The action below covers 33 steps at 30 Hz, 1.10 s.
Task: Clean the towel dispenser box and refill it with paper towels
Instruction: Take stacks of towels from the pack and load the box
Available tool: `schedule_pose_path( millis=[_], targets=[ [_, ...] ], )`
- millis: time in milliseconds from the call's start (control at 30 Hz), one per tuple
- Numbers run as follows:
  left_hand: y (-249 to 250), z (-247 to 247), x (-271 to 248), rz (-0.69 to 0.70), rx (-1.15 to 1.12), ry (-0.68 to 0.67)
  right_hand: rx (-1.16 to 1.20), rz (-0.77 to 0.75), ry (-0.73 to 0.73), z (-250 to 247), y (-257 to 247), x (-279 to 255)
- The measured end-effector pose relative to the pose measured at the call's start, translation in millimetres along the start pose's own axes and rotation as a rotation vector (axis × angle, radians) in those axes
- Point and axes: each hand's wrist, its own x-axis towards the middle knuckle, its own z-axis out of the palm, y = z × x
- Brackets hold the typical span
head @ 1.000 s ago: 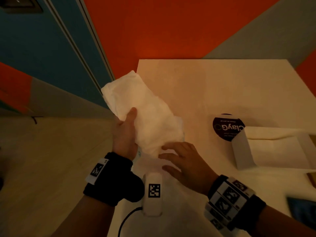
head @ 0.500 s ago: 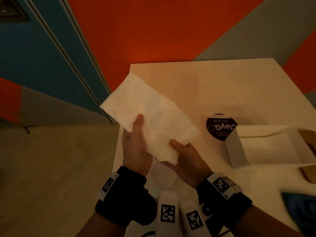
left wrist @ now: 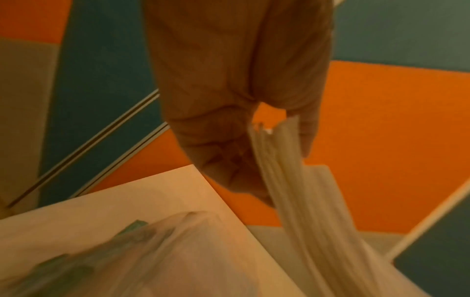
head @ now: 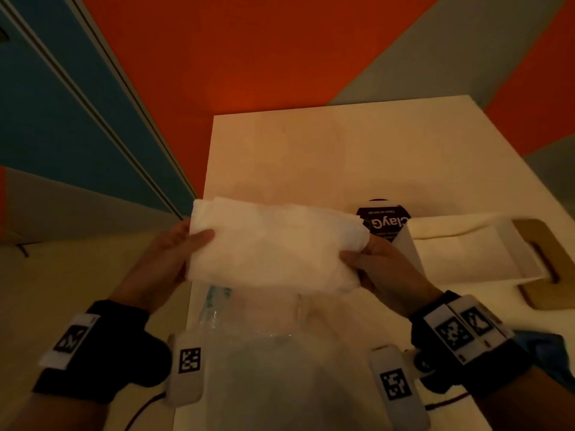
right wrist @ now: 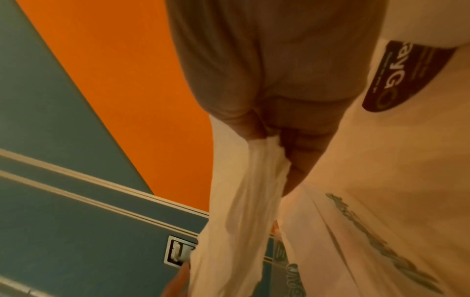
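Head view — paper towel stack (head: 270, 244) level between both hands, left hand (head: 168, 259) and right hand (head: 385, 269) each pinching an end

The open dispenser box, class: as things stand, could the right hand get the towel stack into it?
Probably yes. The right hand grips the paper towel stack just beside the dispenser box, whose open top looks unobstructed; the left hand would have to let go or follow.
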Motion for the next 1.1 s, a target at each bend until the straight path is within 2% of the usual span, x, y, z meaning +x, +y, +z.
schedule_pose_path(
  millis=[100,200,400,533,600,733,833,967,1100],
  targets=[
    [-6,22,-3,0.01,0.133,0.045,-0.136,-0.001,0.017,1,-3,-4],
    [-11,39,0,-0.003,0.108,0.073,-0.235,0.0,0.091,-6,-6,-9],
    [-16,72,2,-0.091,0.087,-0.045,-0.279,0.026,0.12,-46,-14,-38],
    [-15,130,5,-0.035,0.098,-0.104,-0.431,-0.024,0.253,-96,-31,-55],
    [-12,169,7,0.047,0.128,-0.14,-0.509,-0.059,0.336,-129,-47,-63],
    [-7,246,18,0.239,0.417,-0.107,-0.771,-0.041,0.439,-196,-69,-64],
    [-12,291,25,0.22,0.598,-0.208,-1.152,0.052,0.452,-230,-77,-50],
    [-22,324,34,0.167,0.898,-0.316,-1.484,0.133,0.325,-244,-71,-34],
    [-31,335,36,0.278,1.17,-0.265,-1.56,0.155,0.211,-246,-69,-28]
  ],
)
